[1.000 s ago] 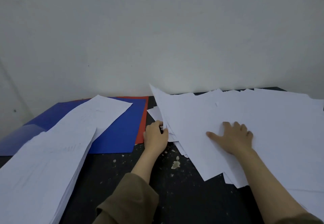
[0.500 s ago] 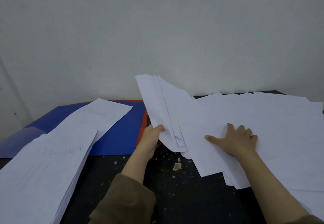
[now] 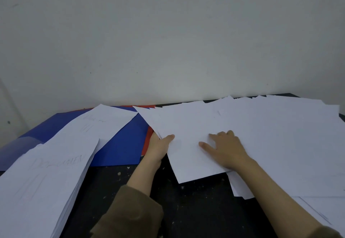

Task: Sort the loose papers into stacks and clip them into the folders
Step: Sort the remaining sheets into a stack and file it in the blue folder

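Under both hands, loose papers (image 3: 261, 135), white, fanned, overlapping unevenly.

Left hand (image 3: 158, 145): fingers hidden under the edge of the loose white paper sheets (image 3: 261, 135), only the thumb shows on top. Red card folder (image 3: 147, 140) beyond it is mostly covered by the blue card folder (image 3: 119, 150) and sheets. Tall white paper stack (image 3: 43, 187) left of the hands is cut by the frame's left and bottom edges; its pencil writing is too faint to read. Sheets right of the right hand (image 3: 225, 149) run off frame.
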